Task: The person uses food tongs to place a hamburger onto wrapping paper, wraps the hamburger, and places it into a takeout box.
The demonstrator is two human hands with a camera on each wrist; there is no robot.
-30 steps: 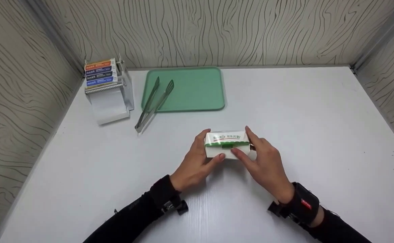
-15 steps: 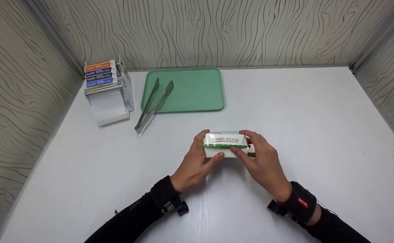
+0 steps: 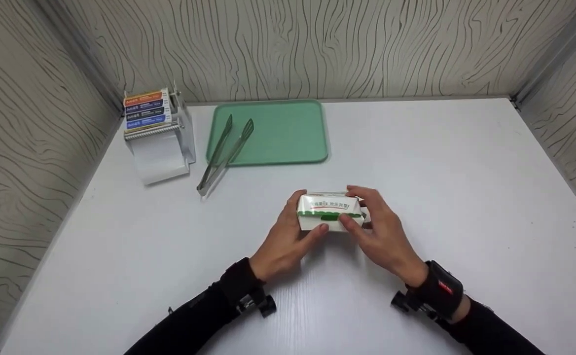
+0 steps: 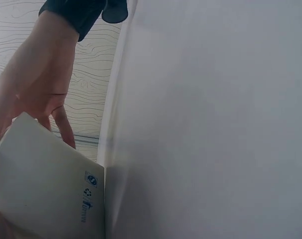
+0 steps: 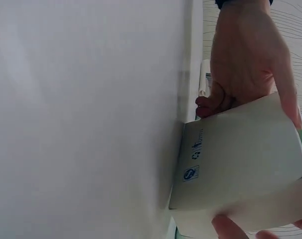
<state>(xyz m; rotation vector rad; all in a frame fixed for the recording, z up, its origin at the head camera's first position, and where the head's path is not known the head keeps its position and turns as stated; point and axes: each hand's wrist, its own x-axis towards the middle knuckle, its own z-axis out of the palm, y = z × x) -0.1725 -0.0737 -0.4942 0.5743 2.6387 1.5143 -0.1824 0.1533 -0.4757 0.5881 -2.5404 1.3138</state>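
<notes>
A small white paper food box with a green scalloped lid edge and printed lettering is between my hands. My left hand grips its left end, thumb on the lower front and a fingertip at the back corner. On the other end, my right hand holds it with the thumb against the green tab and the index finger over the lid's back edge. The box's plain underside with blue marks shows in the left wrist view. It tilts, its far edge down at the table and its front raised.
A green tray lies at the back, with metal tongs partly across its left side. A label dispenser with colored boxes stands at the back left. Patterned walls enclose the white table.
The lid's front edge has come down a little over the box's front. My right index finger has shifted left from the right corner onto the lid's back edge. The left hand stays nearly still.
</notes>
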